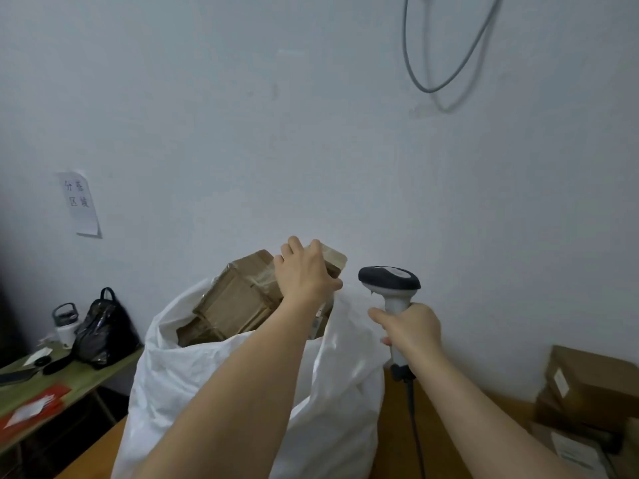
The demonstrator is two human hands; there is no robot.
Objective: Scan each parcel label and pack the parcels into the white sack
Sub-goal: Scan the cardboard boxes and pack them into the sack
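Against grey wall (242, 133): one white sack (193, 368), perhaps three parcels (238, 299); left hand (304, 271) gripping one, right hand (411, 326) gripping scanner (390, 285).

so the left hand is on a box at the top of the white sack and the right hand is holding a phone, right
Not quite. The right hand holds a handheld barcode scanner, not a phone; the head view shows its dark head, pale handle and trailing cable. The rest stands: the left hand is on a cardboard box at the top of the white sack.

White sack (193, 368) base cut by bottom edge, lower parcels (238, 305) hidden inside it, box labels (561, 382) too blurred to read
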